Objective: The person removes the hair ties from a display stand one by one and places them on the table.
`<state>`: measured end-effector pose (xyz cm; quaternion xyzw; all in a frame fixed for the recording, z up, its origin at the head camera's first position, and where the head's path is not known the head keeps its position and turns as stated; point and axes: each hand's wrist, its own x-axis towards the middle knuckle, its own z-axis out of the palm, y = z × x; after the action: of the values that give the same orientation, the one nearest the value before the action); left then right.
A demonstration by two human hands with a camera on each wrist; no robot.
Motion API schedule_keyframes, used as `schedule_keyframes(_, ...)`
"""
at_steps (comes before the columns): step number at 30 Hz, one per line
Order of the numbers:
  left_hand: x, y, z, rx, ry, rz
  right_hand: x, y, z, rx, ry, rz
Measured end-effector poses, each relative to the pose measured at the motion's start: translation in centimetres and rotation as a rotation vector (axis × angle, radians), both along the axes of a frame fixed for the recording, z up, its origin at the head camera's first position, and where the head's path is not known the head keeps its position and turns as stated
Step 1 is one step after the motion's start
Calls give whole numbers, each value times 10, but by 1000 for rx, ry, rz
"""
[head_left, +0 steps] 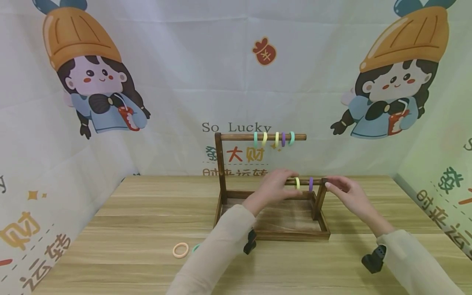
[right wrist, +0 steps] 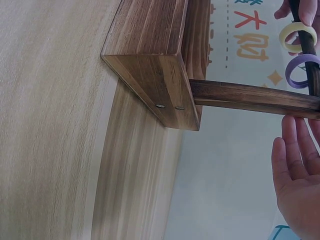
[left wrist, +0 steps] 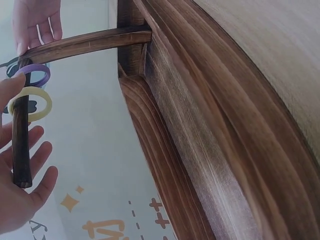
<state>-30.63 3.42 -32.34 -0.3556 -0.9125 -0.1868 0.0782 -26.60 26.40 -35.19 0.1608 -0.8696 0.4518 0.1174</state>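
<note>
A dark wooden two-bar rack [head_left: 273, 235] with a tray base stands on the table. On its lower bar [left wrist: 21, 145] hang a yellow ring [head_left: 298, 183] and a purple ring [head_left: 311, 184]. My left hand [head_left: 273, 187] reaches across the bar, thumb and fingertips at the yellow ring on either side of the bar. The bar's free end lies within the curve of its fingers in the left wrist view. My right hand [head_left: 348, 192] holds the top of the short post [head_left: 320, 200] between thumb and fingers, beside the purple ring.
Several green, yellow and purple rings hang along the upper bar [head_left: 236, 137]. An orange ring [head_left: 180, 250] lies on the table [head_left: 140, 229] at front left, with a green ring [head_left: 196, 248] partly hidden by my left sleeve. A printed curtain [head_left: 184, 82] hangs behind.
</note>
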Motion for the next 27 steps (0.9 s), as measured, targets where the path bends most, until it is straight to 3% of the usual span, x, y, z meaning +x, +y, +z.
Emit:
schedule_keyframes(11, 3, 2, 1, -22, 3, 49, 0, 0, 0, -4, 19, 0)
schedule_keyframes(27, 2, -13, -3, 65, -70, 23, 2, -2, 3, 14, -9, -3)
